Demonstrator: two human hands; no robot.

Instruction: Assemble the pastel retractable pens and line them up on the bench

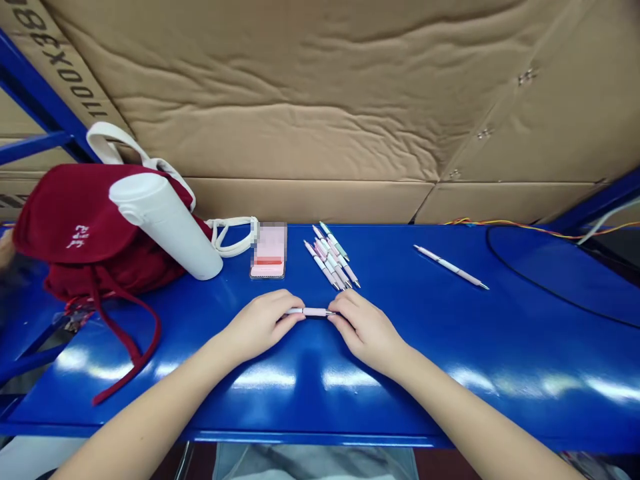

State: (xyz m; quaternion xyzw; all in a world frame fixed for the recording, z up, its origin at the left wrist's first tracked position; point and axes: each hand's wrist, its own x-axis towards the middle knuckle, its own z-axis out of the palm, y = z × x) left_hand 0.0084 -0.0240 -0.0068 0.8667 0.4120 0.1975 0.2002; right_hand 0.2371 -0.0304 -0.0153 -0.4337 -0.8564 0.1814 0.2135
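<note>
**Pen held between both hands**

A pink-and-white ballpoint pen (310,311) lies crosswise, each end gripped by the curled fingers of the nearly closed left hand (260,325) and right hand (365,331), over a blue metal workbench (450,373). A loose group of similar pens (331,257) lies just beyond; another pen (450,267) lies well right.

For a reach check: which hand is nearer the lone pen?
Right. The right hand is down-left of the lone pen, on one end of a pink pen; the left hand is farther left, on that pen's other end.
</note>
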